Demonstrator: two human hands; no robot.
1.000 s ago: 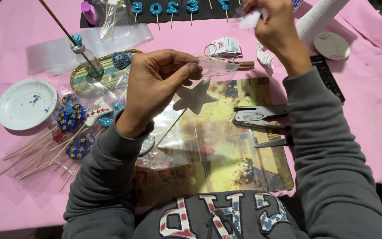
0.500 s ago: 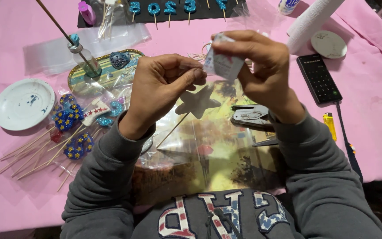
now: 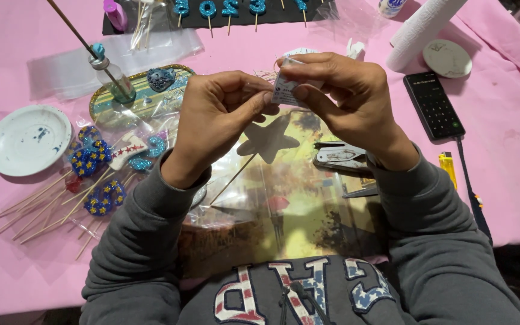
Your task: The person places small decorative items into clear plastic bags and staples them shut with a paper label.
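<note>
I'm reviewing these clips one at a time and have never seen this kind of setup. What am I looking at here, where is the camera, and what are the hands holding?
There is no machine here: a person in a grey sweatshirt wears a camera on the head, so the one view looks down at their own hands. The left hand and right hand meet above the table and pinch a small white card between them. Below lies a pink tablecloth with a star on a stick under clear film, a white plate, wooden skewers, blue glitter decorations, a small bottle, a black phone, a yellow lighter and a paper roll.
</note>
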